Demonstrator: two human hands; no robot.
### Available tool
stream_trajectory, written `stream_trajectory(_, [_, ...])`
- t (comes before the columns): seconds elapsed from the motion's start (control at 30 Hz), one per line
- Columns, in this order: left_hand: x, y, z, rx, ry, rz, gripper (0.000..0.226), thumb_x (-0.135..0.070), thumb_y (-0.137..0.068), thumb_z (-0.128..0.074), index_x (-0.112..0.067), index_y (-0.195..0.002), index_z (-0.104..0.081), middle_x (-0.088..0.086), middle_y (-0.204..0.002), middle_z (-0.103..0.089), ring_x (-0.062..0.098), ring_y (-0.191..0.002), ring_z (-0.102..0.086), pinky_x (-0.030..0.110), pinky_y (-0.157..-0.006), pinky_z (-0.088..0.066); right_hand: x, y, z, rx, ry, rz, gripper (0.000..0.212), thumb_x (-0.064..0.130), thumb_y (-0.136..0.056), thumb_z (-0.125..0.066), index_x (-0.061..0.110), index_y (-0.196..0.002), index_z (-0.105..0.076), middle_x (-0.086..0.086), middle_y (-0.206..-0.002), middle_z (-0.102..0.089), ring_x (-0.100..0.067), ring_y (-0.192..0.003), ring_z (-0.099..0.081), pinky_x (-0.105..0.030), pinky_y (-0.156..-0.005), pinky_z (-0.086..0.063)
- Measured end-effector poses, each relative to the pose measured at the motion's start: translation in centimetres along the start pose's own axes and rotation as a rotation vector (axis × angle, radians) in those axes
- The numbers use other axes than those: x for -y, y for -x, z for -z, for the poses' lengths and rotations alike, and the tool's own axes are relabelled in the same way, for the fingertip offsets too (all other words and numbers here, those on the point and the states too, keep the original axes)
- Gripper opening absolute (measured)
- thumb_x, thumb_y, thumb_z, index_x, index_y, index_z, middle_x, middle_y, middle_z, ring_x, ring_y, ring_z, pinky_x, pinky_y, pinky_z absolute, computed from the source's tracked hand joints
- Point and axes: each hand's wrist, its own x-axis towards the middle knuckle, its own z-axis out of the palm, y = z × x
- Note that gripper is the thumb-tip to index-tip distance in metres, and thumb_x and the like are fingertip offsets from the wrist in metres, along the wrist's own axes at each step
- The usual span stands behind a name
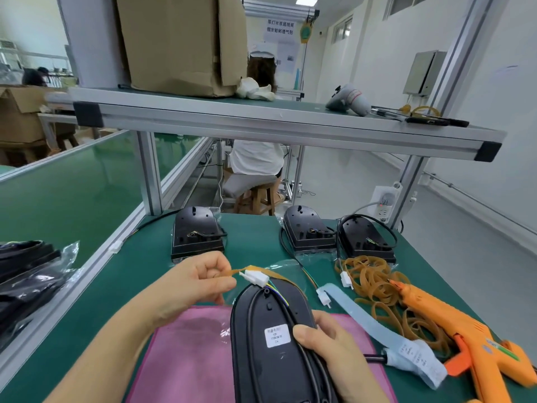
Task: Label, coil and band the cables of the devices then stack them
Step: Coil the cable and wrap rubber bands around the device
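- Device lies back-up on pink cloth on the counter. Its long axis runs from the person's body away toward the far edge.
- Right hand grips the device's near right edge. The thumb presses the coiled black cable down just beside the white label, and the fingers curl under the rim.
- Left hand is up-left of the device's far tip. Its fingers are pinched together on one end of a rubber band.
- The band stretches rightward from that pinch, past the white connector, which sits at the device's far end. Cannot tell whether the band already loops the connector or the tip.
- Judgement: banding step. The band has to come toward the person, along the long axis, over the coil. The left hand is the nearer one for that while the right pins the cable.
- Risk: the coil could spring out if the thumb lifts.
- Spare bands are piled right of the device, near an orange gun.
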Motion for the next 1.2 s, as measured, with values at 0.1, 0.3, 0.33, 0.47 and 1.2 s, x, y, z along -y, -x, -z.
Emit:
stream_trajectory(0.1, [-0.4,-0.4,-1.4,-0.232,-0.209,-0.075,0.027,-0.010,-0.093,-0.060,-0.024,-0.073,-0.050,-0.006,-0.051,-0.034,0.016,-0.047,-0.043,0.022,-0.055,-0.050,-0.1,-0.2,-0.2,-0.018,0.056,-0.006,0.063,0.027,-0.043,-0.078,0.006,-0.102,-0.065,-0.014,-0.084,-0.074,-0.022,-0.069,-0.069,-0.027,-0.056,-0.053])
stream_trajectory(0.3, [-0.8,0.7,-5.9,-0.665,-0.967,-0.678,0.008,-0.026,-0.094,-0.046,-0.025,-0.087,-0.043,-0.001,-0.047,-0.051,0.025,-0.040,-0.051,0.032,-0.038,-0.045,-0.2,-0.7,-0.5,-0.052,0.065,-0.017,0.064,0.036,-0.043,-0.077,0.008,-0.100,-0.067,-0.017,-0.091,-0.073,-0.024,-0.077,-0.068,-0.032,-0.068,-0.054])
stream_trajectory(0.33, [-0.3,0.8,-6.2,-0.646,-1.001,-0.778,0.012,-0.028,-0.097,-0.043,-0.024,-0.086,-0.044,0.000,-0.049,-0.053,0.024,-0.039,-0.050,0.031,-0.036,-0.044,-0.2,-0.7,-0.3,-0.058,0.039,-0.023,0.064,0.036,-0.044,-0.077,0.007,-0.100,-0.068,-0.020,-0.093,-0.073,-0.026,-0.078,-0.068,-0.033,-0.068,-0.054])
stream_trajectory(0.47, [1.3,1.2,-5.8,-0.590,-0.961,-0.827,0.027,-0.037,-0.104,-0.031,-0.026,-0.083,-0.045,0.000,-0.054,-0.054,0.024,-0.044,-0.051,0.030,-0.039,-0.045,-0.3,-0.6,0.7,-0.095,-0.118,-0.021,0.056,0.023,-0.050,-0.079,0.001,-0.101,-0.069,-0.028,-0.096,-0.070,-0.035,-0.082,-0.066,-0.041,-0.075,-0.053])
stream_trajectory(1.2, [-2.1,1.6,-8.0,-0.324,-0.972,-0.485,0.021,-0.043,-0.080,-0.053,-0.023,-0.078,-0.061,-0.007,-0.092,-0.050,0.016,-0.084,-0.048,0.033,-0.072,-0.042,1.4,-0.6,-0.2,-0.253,0.089,0.111,0.044,0.029,-0.058,-0.074,0.016,-0.097,-0.062,-0.009,-0.073,-0.073,-0.020,-0.063,-0.070,-0.023,-0.050,-0.051])
